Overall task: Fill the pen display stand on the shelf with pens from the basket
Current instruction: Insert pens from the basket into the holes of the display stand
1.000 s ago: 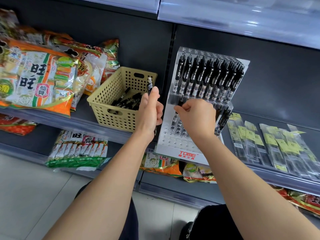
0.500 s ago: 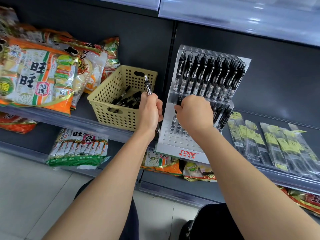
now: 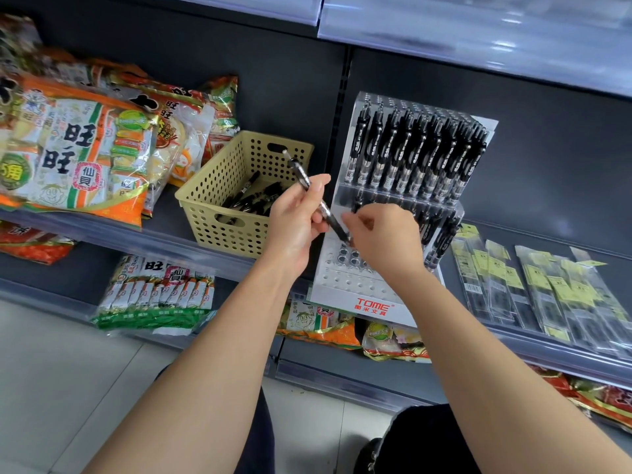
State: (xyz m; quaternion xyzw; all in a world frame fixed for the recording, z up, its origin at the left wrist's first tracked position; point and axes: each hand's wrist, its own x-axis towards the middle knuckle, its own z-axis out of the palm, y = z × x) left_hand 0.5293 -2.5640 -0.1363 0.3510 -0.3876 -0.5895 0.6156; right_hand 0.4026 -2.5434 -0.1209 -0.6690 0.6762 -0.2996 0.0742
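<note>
Head view: shelf (image 3: 102, 230) bears the white stand (image 3: 359, 289); snack bags (image 3: 75, 148) lie well left of the stand, clear packets (image 3: 547, 292) just right of it; the stand's top tier is full of black pens (image 3: 417, 155); basket (image 3: 219, 200) sits just left of the stand, holding more; left hand (image 3: 294, 224), before the stand's left edge, pinches a tilted pen (image 3: 302, 176); right hand (image 3: 386, 241), fingers curled, meets its lower end over the stand's lower holes; whether it grips, I cannot tell.
</note>
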